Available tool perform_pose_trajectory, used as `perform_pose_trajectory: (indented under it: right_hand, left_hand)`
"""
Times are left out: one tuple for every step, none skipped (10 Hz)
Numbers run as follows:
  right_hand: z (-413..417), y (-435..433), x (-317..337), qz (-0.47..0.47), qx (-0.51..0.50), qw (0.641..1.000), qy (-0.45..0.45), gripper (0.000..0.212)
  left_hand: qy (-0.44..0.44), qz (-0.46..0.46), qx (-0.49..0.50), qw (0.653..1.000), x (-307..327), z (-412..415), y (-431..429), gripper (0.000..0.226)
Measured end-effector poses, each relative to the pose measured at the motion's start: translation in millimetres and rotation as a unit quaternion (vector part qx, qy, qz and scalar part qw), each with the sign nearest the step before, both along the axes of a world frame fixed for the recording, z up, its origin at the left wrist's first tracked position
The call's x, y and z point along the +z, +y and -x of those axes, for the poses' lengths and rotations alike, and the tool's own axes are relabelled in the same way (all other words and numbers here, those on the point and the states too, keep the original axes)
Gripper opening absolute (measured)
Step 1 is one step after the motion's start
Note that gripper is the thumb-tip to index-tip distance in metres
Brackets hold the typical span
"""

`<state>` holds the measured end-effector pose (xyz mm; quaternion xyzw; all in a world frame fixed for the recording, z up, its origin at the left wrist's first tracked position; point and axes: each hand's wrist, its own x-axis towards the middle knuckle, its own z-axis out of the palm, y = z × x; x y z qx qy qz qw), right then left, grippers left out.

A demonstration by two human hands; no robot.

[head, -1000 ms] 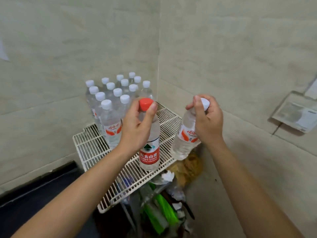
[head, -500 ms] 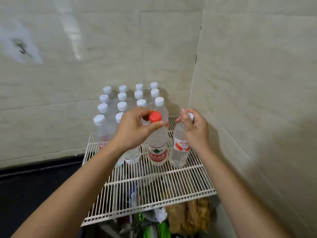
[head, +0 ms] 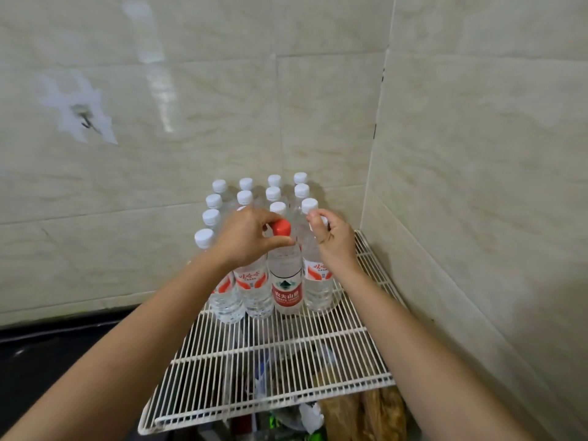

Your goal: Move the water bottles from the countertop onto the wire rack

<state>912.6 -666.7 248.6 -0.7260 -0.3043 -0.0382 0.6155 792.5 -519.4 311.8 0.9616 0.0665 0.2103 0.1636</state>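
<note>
Now, from the head camera, the red-capped bottle [head: 286, 281] and the white-capped bottle [head: 318, 288] beside it have come down onto the wire rack [head: 270, 361], joining its front row. The left hand [head: 246, 238] still pinches the red cap and the right hand [head: 334, 240] clasps the other's top, so only letting go remains.

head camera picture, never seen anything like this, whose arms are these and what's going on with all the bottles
There is no machine here. A person wears a wide-angle camera on the head, looking forward and down, so the bare forearms reaching in from below are that person's own. This is the only view. The surface is a white wire rack set in a corner of tiled walls. A block of clear water bottles with white caps stands at its back. The left hand grips the top of a red-capped bottle. The right hand grips the top of a white-capped bottle beside it. Both are upright in the front row and seem to rest on the rack. Some clutter shows below.
</note>
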Motion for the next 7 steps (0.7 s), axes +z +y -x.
perform_pose_trajectory:
  right_hand:
    - [4,2,2,0.000,-0.005,1.000,-0.016,0.059]
    - [7,4,-1,-0.004,-0.024,0.999,-0.041,0.059]
    - [11,1,-1,0.019,-0.028,0.998,-0.051,0.060]
    - [13,-4,2,0.047,-0.026,0.998,-0.042,0.051]
    - [15,-13,7,0.105,-0.012,0.994,-0.040,0.060]
    - [20,-29,8,0.169,-0.017,0.982,-0.077,0.084]
    - [32,-43,23,0.126,-0.044,0.985,-0.106,0.084]
  left_hand:
    - [-0.015,-0.014,0.003,1.000,-7,-1,7,0.044]
    - [-0.026,-0.046,-0.002,0.999,-10,-1,11,0.046]
    - [-0.041,-0.080,-0.012,0.996,-13,1,11,0.048]
    - [-0.024,-0.114,-0.012,0.993,-13,2,11,0.054]
    - [0.008,-0.194,0.037,0.980,-10,8,4,0.071]
    - [-0.097,-0.185,0.077,0.975,-18,32,-12,0.073]
    - [-0.160,-0.130,0.065,0.976,-47,63,-34,0.062]
